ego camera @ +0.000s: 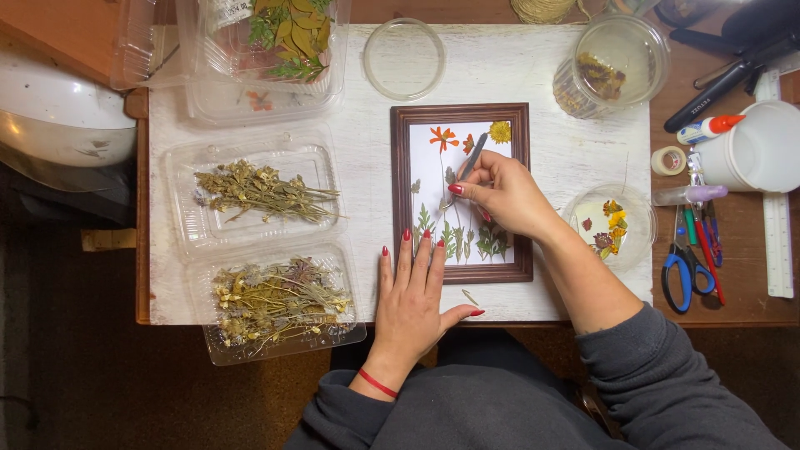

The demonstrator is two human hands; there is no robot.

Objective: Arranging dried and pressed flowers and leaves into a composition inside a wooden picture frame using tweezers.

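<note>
The right hand [504,193] pinches grey tweezers [468,169] between thumb and fingers, their tip resting on the white sheet inside the dark wooden frame [400,192], which lies at the middle of the white board [367,167] directly under that hand, among pressed orange and yellow flowers [444,137] and green sprigs. The left hand [415,287] lies flat with fingers spread, its fingertips touching the frame's lower left edge. Left of the frame sit two clear trays of dried stems [258,193], and blue scissors [685,271] lie well apart to the right.
</note>
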